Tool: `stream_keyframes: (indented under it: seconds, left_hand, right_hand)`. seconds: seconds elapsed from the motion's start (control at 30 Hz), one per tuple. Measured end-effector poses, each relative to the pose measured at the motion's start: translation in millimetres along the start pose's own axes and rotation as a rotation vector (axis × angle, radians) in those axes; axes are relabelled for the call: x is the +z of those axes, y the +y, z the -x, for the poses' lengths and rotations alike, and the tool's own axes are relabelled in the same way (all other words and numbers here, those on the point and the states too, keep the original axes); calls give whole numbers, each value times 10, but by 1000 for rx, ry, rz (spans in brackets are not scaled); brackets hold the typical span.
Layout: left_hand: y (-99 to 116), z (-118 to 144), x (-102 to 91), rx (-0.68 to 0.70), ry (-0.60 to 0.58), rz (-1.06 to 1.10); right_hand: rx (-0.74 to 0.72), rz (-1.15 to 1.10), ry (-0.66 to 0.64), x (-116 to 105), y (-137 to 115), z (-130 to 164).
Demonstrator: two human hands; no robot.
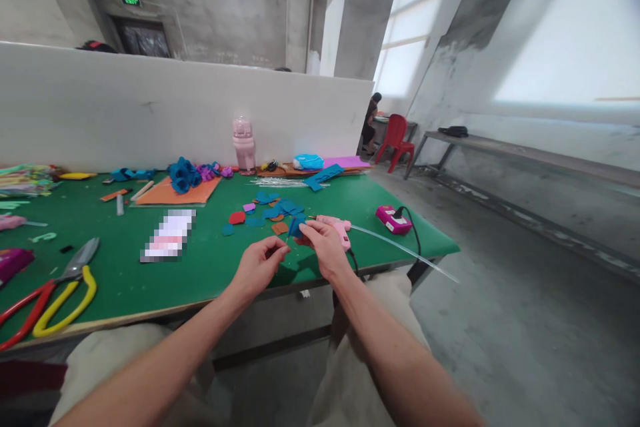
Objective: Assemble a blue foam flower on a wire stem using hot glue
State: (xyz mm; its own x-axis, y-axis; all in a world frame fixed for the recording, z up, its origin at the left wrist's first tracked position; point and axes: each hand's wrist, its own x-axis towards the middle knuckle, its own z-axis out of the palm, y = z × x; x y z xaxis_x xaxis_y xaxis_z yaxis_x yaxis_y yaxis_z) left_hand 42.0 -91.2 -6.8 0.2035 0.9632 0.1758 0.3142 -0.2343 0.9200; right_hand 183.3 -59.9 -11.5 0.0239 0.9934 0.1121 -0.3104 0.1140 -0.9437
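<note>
My left hand (260, 263) pinches a thin stick near the table's front edge, fingers closed on its lower end. My right hand (323, 247) grips a small blue foam piece (296, 225) at the stick's top, and also seems to rest over a pink glue gun (336, 227) lying on the green table (200, 260). A clear glue stick (395, 247) juts out from the gun to the right. Cut foam shapes (270, 210) in blue, red, purple and orange lie just beyond my hands.
Large scissors (55, 293) with yellow and red handles lie at the left front. A pink charger (393, 219) with a black cable sits right. Blue foam flowers (183, 175), an orange sheet (175, 192) and a pink bottle (244, 145) stand before a white partition. A person sits by a red chair (397, 140).
</note>
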Motion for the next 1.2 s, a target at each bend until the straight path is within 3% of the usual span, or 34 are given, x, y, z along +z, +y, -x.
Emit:
stream_keyframes:
  seconds: [0.23, 1.03, 1.2]
  left_hand:
    - [24, 13, 16, -3, -48, 11]
    - [-22, 0, 28, -41, -13, 62]
    - [-19, 7, 29, -65, 9, 64]
  right_hand:
    - [11, 20, -48, 20, -21, 35]
    - [-7, 20, -81, 8, 23, 27]
    - [0, 32, -135, 18, -3, 47]
